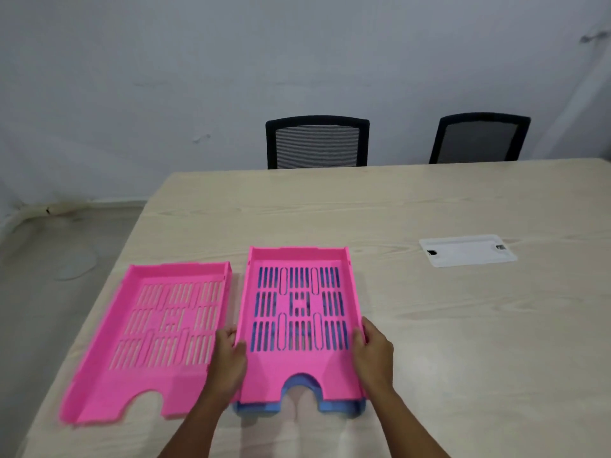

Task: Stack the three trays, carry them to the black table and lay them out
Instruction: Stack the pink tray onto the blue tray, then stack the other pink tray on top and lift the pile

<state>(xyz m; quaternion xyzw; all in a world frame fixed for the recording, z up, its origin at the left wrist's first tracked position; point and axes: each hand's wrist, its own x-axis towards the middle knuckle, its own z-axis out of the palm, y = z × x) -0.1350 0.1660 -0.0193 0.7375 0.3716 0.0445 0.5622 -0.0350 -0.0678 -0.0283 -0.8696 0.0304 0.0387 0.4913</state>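
Note:
A pink slotted tray (299, 371) sits nested on top of a blue tray (340, 408), whose front edge and slots show beneath it. My left hand (228, 353) grips the stacked pink tray's left wall. On its right wall, my right hand (372, 350) holds the opposite side. A second pink tray (132, 381) lies flat on the light wooden table (446, 342), just left of the stack, with nothing touching it. No black table is in view.
A white cable cover plate (467, 250) is set into the tabletop at the right. Two black mesh chairs (316, 143) (479, 137) stand behind the far edge, against a pale wall. The table's left edge drops to the floor.

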